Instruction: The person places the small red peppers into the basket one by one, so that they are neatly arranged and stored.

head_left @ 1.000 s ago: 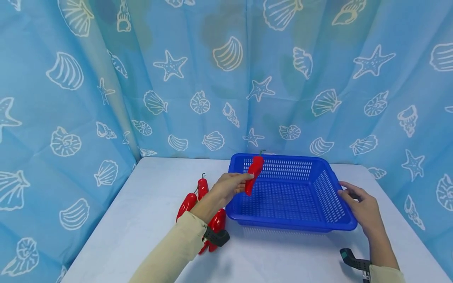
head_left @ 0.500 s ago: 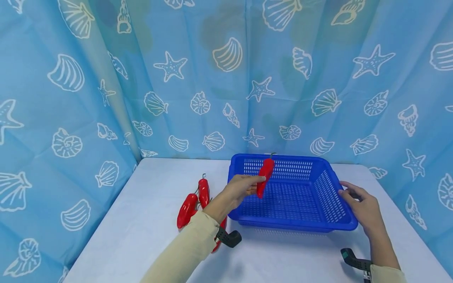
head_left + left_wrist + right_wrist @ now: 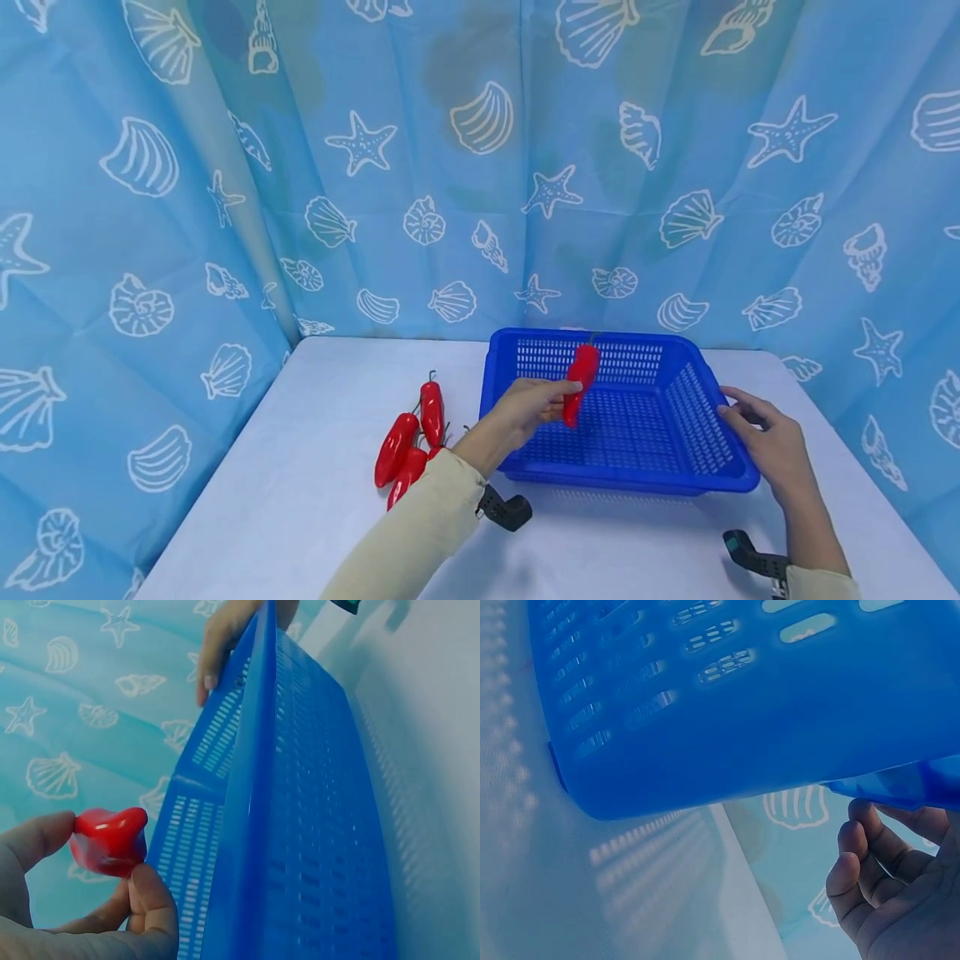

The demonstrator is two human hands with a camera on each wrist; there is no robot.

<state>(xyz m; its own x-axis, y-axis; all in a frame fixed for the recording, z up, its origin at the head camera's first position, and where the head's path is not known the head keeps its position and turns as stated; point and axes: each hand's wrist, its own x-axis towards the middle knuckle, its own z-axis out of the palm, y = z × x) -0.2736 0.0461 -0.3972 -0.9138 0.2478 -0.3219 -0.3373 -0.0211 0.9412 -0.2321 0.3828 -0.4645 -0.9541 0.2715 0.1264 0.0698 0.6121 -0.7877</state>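
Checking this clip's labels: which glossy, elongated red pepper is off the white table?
The glossy, elongated red pepper pinched in the left grip; the other visible red peppers lie clustered on the white table.

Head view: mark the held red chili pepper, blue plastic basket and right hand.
Red chili pepper [image 3: 587, 368], head view: upper body.
Blue plastic basket [image 3: 615, 478], head view: front rim.
Right hand [image 3: 772, 440], head view: back of hand.

Seashell-print curtains [image 3: 420, 167] backing a white table [image 3: 285, 483] suggest a screened-off workspace, room unclear.
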